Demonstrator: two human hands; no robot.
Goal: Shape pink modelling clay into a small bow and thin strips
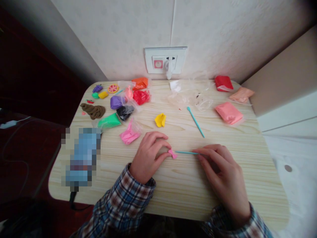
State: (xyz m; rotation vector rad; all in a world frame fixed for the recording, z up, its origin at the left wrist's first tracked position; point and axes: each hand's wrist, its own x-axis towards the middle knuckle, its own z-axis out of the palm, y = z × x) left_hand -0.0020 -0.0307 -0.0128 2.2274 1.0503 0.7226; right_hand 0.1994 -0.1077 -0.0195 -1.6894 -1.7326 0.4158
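Between thumb and fingertips, my left hand pinches the edge of a small pink clay bow over the tabletop. My right hand is closed on a thin blue modelling tool, whose tip points left and comes right up to the bow; whether it touches cannot be made out. Beyond my hands lies a yellow clay piece with petal-like folds. A second blue modelling tool rests slantwise on the table, farther from me than my right hand.
On the wooden-patterned table, bagged clay in several colours, such as a pink bag, lies left. Brown coiled clay and a blurred device are farther left. Empty plastic bags sit at the back, coral clay at right.
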